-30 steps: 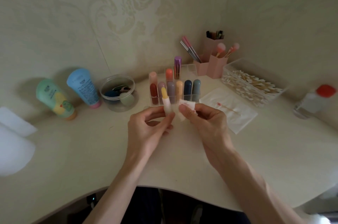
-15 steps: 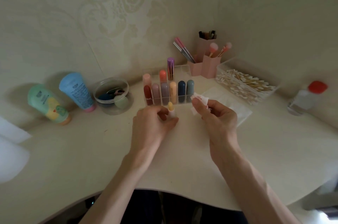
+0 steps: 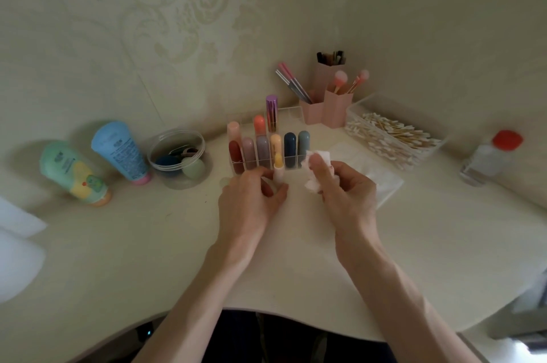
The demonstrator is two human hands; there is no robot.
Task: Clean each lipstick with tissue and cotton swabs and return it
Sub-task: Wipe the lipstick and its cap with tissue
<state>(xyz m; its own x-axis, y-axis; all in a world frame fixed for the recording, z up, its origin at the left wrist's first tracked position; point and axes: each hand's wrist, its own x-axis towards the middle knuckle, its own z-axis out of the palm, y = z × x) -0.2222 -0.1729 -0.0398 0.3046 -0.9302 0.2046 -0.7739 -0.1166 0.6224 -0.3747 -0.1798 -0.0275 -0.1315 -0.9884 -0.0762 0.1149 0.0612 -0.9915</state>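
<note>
A single head-worn view looks forward and down from above the near, curved edge of the desk (image 3: pixel 133 259), facing the corner where two patterned walls (image 3: pixel 148 22) meet. It sits close: both forearms (image 3: pixel 207 288) enter from the bottom, and the left hand (image 3: pixel 251 202) and right hand (image 3: pixel 346 196) lie just below centre. The wide lens bows the desk's rim, and the far left and right margins are soft, perhaps from lens blur.
</note>
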